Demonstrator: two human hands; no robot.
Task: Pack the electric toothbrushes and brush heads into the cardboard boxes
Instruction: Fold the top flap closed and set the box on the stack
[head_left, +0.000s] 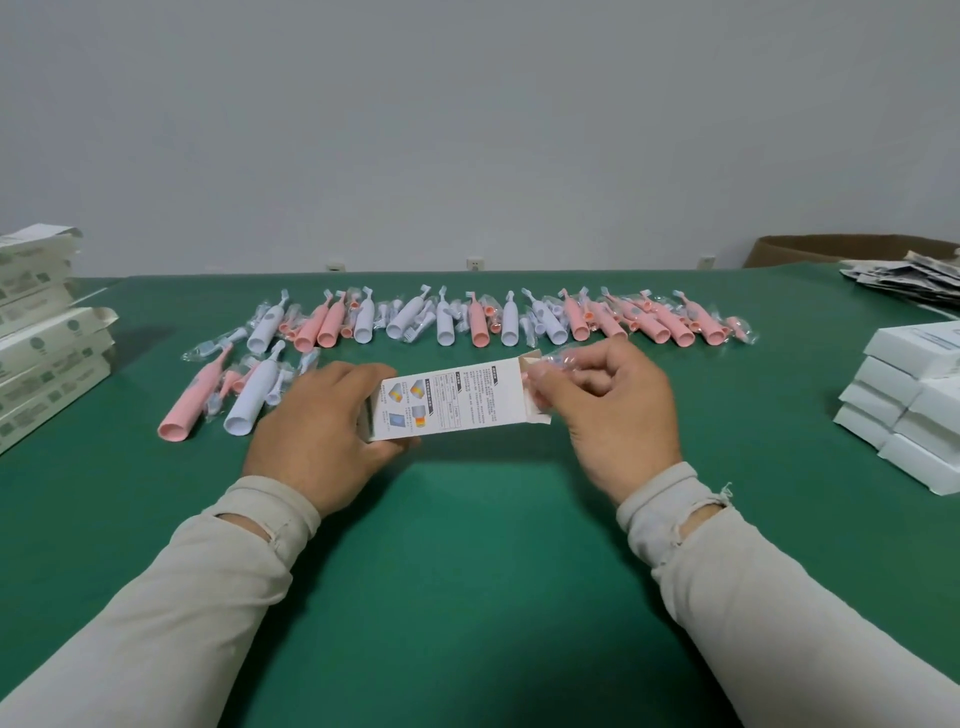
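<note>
box loading, bagged brush head going in at the open end.
left hand (317, 431) grips printed cardboard box (447, 402) above green table (467, 545); right hand (608, 410) pinches bagged brush head (558, 361) at its flap. next, likely: push it inside, close flap. beyond: two loose toothbrushes (218, 400), roughly twenty in row (467, 322); count uncertain.

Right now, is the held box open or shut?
Open: the box has its right end flap raised, where the right hand holds a wrapped piece.
</note>
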